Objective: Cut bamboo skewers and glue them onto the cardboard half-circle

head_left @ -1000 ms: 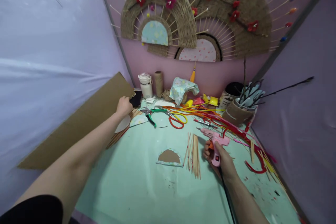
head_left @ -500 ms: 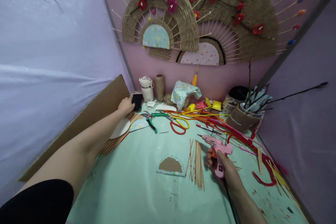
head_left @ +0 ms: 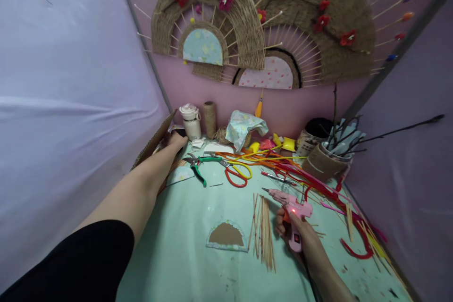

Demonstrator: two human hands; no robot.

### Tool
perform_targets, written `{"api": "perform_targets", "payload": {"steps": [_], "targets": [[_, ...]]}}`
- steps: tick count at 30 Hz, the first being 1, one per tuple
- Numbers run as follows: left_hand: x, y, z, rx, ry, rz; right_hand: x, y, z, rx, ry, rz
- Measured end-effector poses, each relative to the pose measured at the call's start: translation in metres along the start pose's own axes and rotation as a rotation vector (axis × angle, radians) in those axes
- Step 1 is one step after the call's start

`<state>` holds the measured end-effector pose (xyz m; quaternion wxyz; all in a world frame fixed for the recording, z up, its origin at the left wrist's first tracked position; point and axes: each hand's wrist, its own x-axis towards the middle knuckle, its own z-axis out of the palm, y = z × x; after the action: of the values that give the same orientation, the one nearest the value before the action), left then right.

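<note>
My right hand grips a pink hot glue gun, its nozzle pointing left over the table and a small red light glowing on its body. At the back left, my left hand reaches in beside a black object and a cardboard sheet; its fingers are mostly hidden. A half-round cardboard piece edged with floral cloth lies flat on the table. Just right of it is a bundle of thin wooden sticks, left of the glue gun.
Green-handled pliers and red-and-yellow scissors lie mid-table. Behind stand a white bottle, a twine roll and crumpled floral cloth. Pipe cleaners spread toward a pot of twigs. Twine-wrapped arches hang on the wall.
My left hand has gone deeper behind the cardboard's edge, and the cardboard now stands nearly edge-on. The glue gun's red light has come on. The view has shifted slightly.
</note>
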<state>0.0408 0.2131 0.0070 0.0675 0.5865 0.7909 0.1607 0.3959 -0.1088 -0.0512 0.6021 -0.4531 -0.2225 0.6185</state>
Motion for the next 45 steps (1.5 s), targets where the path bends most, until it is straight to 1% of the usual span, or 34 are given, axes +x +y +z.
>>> {"api": "perform_targets", "payload": {"steps": [4, 9, 11, 13, 16, 18, 20, 22, 24, 26, 29, 31, 33, 36, 38, 39, 40, 42, 45], "targets": [[0.001, -0.001, 0.0, 0.054, -0.001, -0.063, 0.001, 0.001, -0.001, -0.01, -0.002, -0.008], [-0.005, -0.003, -0.008, 0.125, -0.006, -0.077, 0.0, 0.001, -0.001, -0.016, 0.003, -0.012], [-0.013, -0.006, -0.014, 0.156, -0.014, -0.055, 0.0, 0.001, -0.001, -0.032, 0.005, -0.016], [-0.025, -0.012, -0.025, 0.177, -0.02, 0.019, 0.001, 0.002, -0.001, -0.044, 0.0, -0.021], [-0.046, -0.026, -0.05, 0.183, 0.01, 0.194, 0.002, 0.003, -0.002, -0.035, -0.015, -0.025], [-0.06, -0.037, -0.074, 0.176, 0.05, 0.296, 0.003, 0.003, -0.002, -0.029, -0.027, -0.026], [-0.072, -0.048, -0.099, 0.159, 0.09, 0.367, 0.003, 0.003, -0.002, -0.023, -0.035, -0.029], [-0.082, -0.059, -0.122, 0.135, 0.129, 0.401, 0.002, 0.002, -0.002, -0.011, -0.042, -0.029], [-0.091, -0.07, -0.14, 0.099, 0.179, 0.409, 0.001, 0.002, -0.001, 0.004, -0.047, -0.03], [-0.099, -0.081, -0.154, 0.03, 0.242, 0.432, 0.001, 0.002, -0.002, 0.009, -0.044, -0.029], [-0.109, -0.095, -0.167, -0.071, 0.31, 0.466, 0.002, 0.003, -0.003, 0.008, -0.042, -0.031], [-0.116, -0.099, -0.173, -0.131, 0.343, 0.441, 0.003, 0.004, -0.003, 0.017, -0.047, -0.028], [-0.125, -0.096, -0.175, -0.19, 0.374, 0.39, 0.003, 0.004, -0.003, 0.026, -0.052, -0.027], [-0.144, -0.081, -0.171, -0.306, 0.412, 0.355, 0.002, 0.002, -0.002, 0.023, -0.061, -0.039], [-0.16, -0.069, -0.165, -0.366, 0.405, 0.394, 0.001, 0.001, -0.002, 0.012, -0.068, -0.036], [-0.168, -0.064, -0.162, -0.375, 0.42, 0.427, 0.001, 0.0, -0.002, 0.01, -0.07, -0.033], [-0.176, -0.062, -0.16, -0.351, 0.433, 0.463, 0.0, 0.0, -0.002, 0.009, -0.068, -0.028], [-0.189, -0.063, -0.158, -0.248, 0.487, 0.509, 0.0, -0.001, -0.003, 0.021, -0.058, -0.025], [-0.202, -0.077, -0.163, -0.048, 0.594, 0.485, 0.001, -0.001, -0.004, 0.041, -0.062, 0.0]]}}
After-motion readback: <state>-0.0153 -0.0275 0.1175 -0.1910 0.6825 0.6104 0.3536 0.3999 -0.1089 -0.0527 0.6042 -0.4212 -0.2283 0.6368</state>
